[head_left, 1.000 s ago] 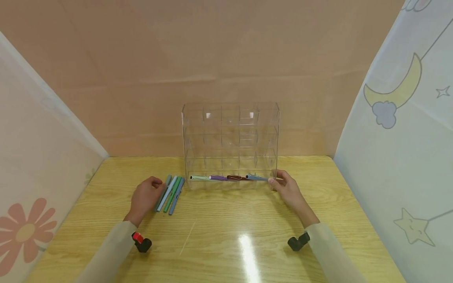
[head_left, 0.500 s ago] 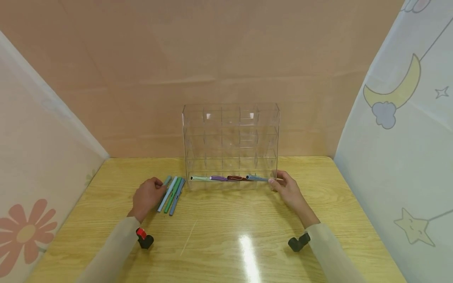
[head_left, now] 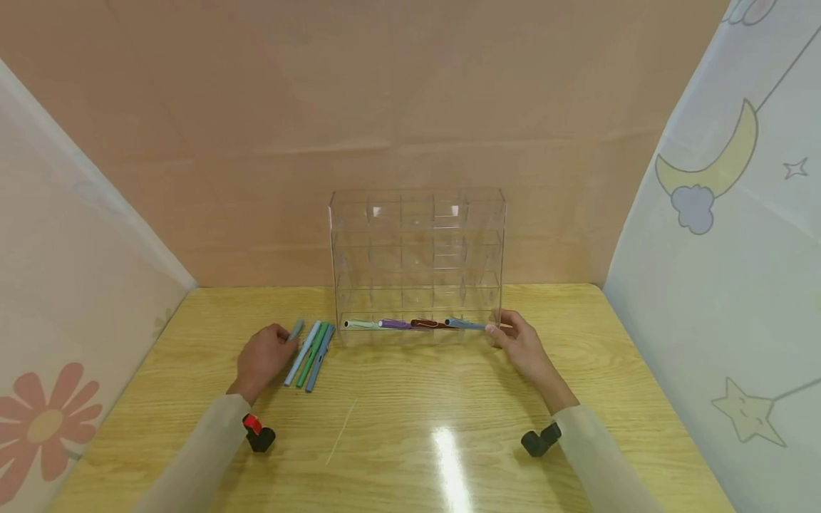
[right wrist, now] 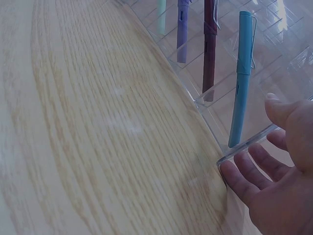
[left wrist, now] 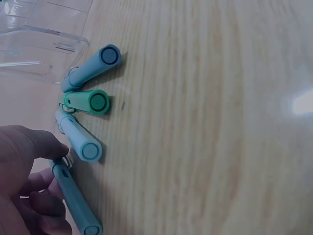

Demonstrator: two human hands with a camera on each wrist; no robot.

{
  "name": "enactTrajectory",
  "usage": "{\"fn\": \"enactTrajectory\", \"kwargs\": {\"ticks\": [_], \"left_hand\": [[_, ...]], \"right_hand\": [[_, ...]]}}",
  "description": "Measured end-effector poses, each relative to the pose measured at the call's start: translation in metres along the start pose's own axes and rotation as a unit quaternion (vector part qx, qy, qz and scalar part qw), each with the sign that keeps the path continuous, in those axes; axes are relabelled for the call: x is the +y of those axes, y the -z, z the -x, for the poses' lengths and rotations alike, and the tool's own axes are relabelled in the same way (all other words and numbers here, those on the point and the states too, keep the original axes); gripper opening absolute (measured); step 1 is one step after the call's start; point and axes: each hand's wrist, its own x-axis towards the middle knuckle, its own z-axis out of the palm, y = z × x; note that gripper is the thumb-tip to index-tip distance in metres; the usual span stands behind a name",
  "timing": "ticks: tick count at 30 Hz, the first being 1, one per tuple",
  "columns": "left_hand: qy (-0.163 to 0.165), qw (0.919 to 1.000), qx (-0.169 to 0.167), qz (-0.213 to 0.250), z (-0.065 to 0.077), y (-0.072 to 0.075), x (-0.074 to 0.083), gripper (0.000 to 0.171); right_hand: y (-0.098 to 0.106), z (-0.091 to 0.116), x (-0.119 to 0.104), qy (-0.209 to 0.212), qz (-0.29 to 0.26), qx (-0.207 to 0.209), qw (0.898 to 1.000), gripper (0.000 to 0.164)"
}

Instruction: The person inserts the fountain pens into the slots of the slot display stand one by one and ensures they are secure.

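Note:
My left hand [head_left: 264, 358] pinches a dark teal pen [left wrist: 77, 200] between thumb and fingers at its clip end. Beside it on the table lie a light blue pen [left wrist: 80, 137], a green pen [left wrist: 85, 101] and a grey-blue pen [left wrist: 92, 67], roughly side by side. My right hand [head_left: 527, 349] holds the right side wall of a clear acrylic pen rack [head_left: 503, 249], thumb in front, fingers along the outside. In the rack's bottom row lie a pale green pen [head_left: 361, 324], a purple pen [head_left: 394, 324], a dark red pen [head_left: 430, 324] and a blue pen [right wrist: 240, 83].
The rack stands upright near the back of the wooden table [head_left: 385, 427], close to a plain tan backdrop [head_left: 410, 92]. Patterned cloth walls [head_left: 725, 299] flank both sides. A small black camera [head_left: 259, 438] sits on the left wrist.
My left hand has closed in on the dark teal pen and shifted it slightly left, apart from the light blue one. The right hand keeps its place at the rack.

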Motion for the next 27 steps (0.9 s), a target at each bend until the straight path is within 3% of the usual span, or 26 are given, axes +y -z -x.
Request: {"fn": "enactTrajectory", "kwargs": {"ticks": [12, 27], "left_hand": [[0.016, 0.9985, 0.030, 0.043, 0.009, 0.010, -0.012, 0.043], [0.003, 0.9911, 0.083, 0.104, 0.027, 0.023, 0.002, 0.038]], "right_hand": [[0.000, 0.001, -0.002, -0.003, -0.002, -0.004, 1.000, 0.064], [0.001, 0.000, 0.000, 0.002, 0.002, -0.005, 1.000, 0.063]]}}
